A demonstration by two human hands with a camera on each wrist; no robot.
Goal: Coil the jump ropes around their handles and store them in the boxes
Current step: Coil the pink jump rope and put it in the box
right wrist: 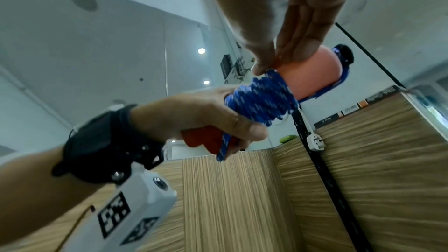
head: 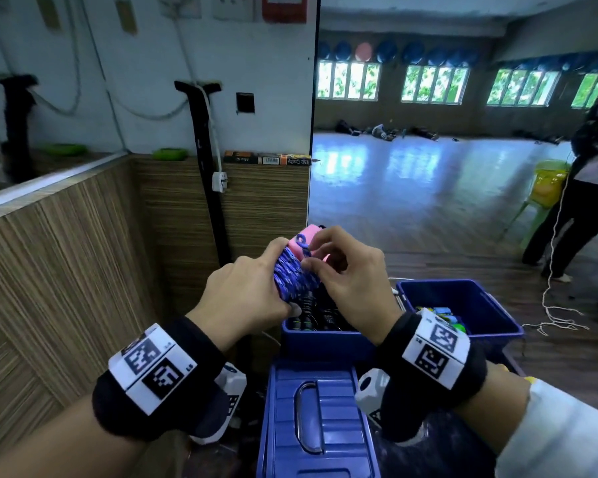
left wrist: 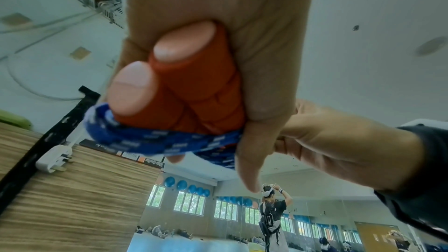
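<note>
Rope [head: 296, 276], blue flecked with white, is wound in tight turns around a pair of pink handles [head: 306, 241] held side by side, and the bundle sits in the air just above the nearer blue box [head: 325, 336]. The left hand [head: 246, 294] is wrapped round the lower part of the handles, thumb pressing the coils from below; in the left wrist view both handle ends [left wrist: 184, 41] poke out of the fist, so that grip seems meant to keep the two handles together and stop the turns from slipping off. The right hand [head: 346, 270] works at the upper edge of the coil with fingers curled and pinched on the rope beside a small loop [head: 302, 244] at the handle tops, probably tucking or tightening the last turn so the bundle will not unwind; exactly what lies between the fingertips is hidden. A short tail of rope [right wrist: 224, 147] hangs below the left fist. Holding the bundle right over the open box makes sense, since it can simply be lowered in once secured. That box already holds dark coiled things, a second blue box [head: 477, 305] stands to its right with colourful items inside, and a blue lid [head: 321, 419] with a handle lies in front.
</note>
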